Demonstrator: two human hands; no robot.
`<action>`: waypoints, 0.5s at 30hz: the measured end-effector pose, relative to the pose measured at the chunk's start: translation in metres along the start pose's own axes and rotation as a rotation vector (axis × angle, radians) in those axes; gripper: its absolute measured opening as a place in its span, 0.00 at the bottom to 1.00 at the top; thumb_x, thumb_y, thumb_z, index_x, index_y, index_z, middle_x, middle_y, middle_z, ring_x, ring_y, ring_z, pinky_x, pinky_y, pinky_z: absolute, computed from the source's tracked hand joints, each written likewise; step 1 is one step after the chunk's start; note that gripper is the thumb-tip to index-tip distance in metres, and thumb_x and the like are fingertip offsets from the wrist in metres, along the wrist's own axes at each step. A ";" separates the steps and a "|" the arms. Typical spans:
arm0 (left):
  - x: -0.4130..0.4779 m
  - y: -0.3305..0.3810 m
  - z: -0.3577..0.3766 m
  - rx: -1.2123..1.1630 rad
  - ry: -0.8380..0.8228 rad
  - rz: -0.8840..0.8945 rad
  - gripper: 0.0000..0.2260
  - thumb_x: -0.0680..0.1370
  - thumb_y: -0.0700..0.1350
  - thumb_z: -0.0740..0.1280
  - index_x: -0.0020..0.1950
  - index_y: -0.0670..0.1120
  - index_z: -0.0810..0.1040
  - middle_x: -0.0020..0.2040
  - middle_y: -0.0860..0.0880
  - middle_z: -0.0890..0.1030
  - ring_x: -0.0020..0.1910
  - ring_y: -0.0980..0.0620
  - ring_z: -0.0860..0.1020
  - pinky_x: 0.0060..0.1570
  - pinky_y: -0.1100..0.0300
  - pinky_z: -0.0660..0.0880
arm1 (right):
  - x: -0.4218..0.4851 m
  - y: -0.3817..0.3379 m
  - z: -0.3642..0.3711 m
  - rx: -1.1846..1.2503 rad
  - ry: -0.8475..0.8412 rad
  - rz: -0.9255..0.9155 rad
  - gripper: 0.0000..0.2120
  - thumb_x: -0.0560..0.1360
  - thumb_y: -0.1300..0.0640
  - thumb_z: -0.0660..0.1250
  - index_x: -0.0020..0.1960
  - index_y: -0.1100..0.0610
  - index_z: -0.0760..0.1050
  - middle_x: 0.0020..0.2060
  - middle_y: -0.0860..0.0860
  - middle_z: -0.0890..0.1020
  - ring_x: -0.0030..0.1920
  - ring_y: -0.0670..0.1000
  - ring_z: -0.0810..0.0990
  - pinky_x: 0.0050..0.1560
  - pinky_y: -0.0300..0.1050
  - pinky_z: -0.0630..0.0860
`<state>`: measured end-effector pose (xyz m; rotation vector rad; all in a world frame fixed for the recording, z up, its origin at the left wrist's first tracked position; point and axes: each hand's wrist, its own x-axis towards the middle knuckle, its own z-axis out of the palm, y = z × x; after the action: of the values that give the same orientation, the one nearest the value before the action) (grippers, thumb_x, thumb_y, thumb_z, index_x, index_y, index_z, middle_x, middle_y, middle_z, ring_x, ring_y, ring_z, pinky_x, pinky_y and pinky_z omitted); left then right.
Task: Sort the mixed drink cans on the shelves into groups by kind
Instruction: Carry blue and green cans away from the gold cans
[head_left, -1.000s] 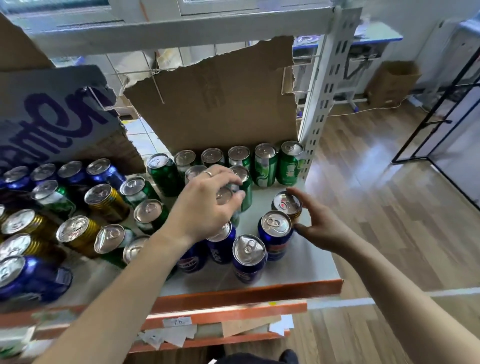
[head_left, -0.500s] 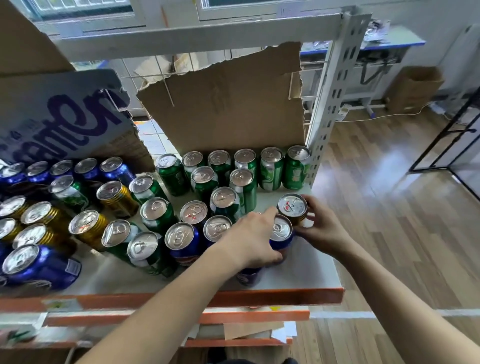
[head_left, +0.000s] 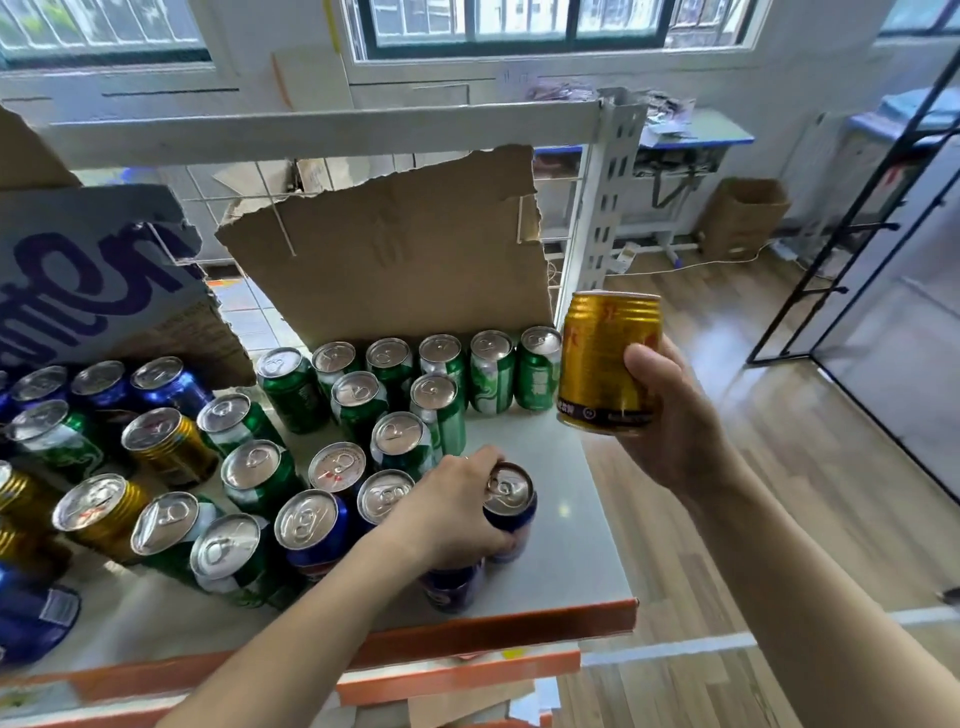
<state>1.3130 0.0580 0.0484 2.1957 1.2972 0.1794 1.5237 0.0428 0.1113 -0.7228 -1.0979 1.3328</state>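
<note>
White shelf (head_left: 576, 525) with an orange front edge is seen, torn cardboard (head_left: 395, 270) at its back, wood floor to the right.

Head view:
- The gold can (head_left: 605, 358) is ribbed, with red marking and a dark band at the base. It is held upright in the air off the shelf's right end.
- 0.5 s ago it stood on the shelf beside the blue can (head_left: 511, 506); it has since been lifted clear.
- The right hand (head_left: 670, 421) is wrapped round its lower half, thumb across the front, fingers curled behind.
- The left hand (head_left: 452, 509) is arched from above, fingertips (head_left: 483, 462) pinching the blue can's rim.
- Green cans (head_left: 491, 371) are lined up beyond those fingertips.
</note>
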 end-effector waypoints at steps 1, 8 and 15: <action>0.001 0.000 -0.001 -0.007 0.005 0.009 0.29 0.65 0.54 0.77 0.62 0.50 0.72 0.54 0.51 0.81 0.51 0.50 0.79 0.54 0.53 0.77 | 0.001 -0.005 0.006 0.056 0.002 0.009 0.34 0.63 0.44 0.78 0.63 0.57 0.71 0.50 0.54 0.80 0.49 0.54 0.81 0.46 0.54 0.80; 0.003 -0.001 0.000 -0.090 0.040 0.026 0.26 0.62 0.56 0.77 0.57 0.51 0.76 0.50 0.54 0.82 0.48 0.53 0.80 0.51 0.56 0.77 | -0.003 -0.017 0.021 0.174 0.011 0.064 0.39 0.66 0.41 0.75 0.68 0.62 0.68 0.59 0.62 0.79 0.47 0.63 0.83 0.43 0.52 0.79; -0.001 0.001 -0.010 -0.322 0.096 0.031 0.24 0.63 0.47 0.83 0.55 0.54 0.78 0.49 0.59 0.82 0.49 0.65 0.79 0.49 0.71 0.72 | -0.005 -0.020 0.020 0.120 0.304 0.132 0.27 0.81 0.48 0.50 0.63 0.71 0.71 0.55 0.73 0.77 0.46 0.70 0.80 0.43 0.57 0.80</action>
<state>1.3099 0.0612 0.0577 1.9525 1.1920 0.4772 1.5131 0.0312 0.1356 -0.8874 -0.7329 1.3356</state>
